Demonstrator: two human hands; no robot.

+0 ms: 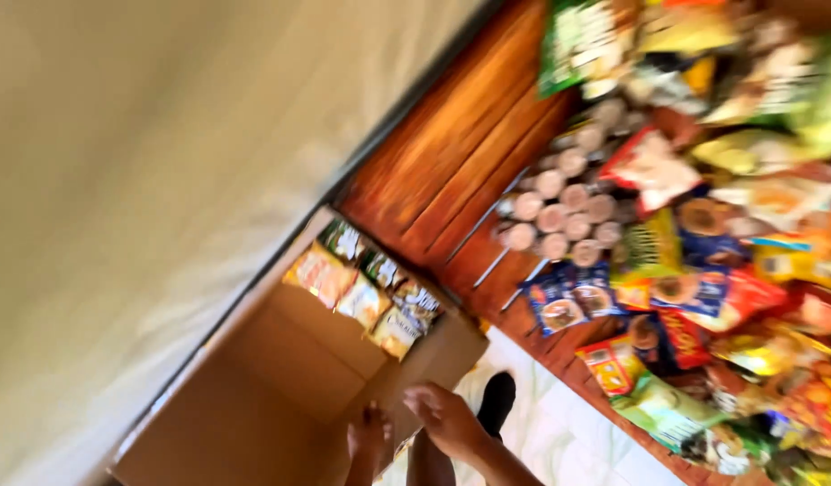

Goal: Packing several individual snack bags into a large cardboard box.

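1. The box [280,387], open cardboard, stands on the floor by the wall [118,180]; likely stiff, light, best gripped at the rim.
2. Packets [366,292] inside look soft, crinkly.
3. Both hands rest on the near rim: right hand [447,416] curled over it, left hand [369,436] too blurred to tell its grip.

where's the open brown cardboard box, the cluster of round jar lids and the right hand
open brown cardboard box [294,373]: head view, bare inner wall
cluster of round pale jar lids [564,205]: head view, a middle lid
right hand [444,416]: head view, back of hand, at box edge
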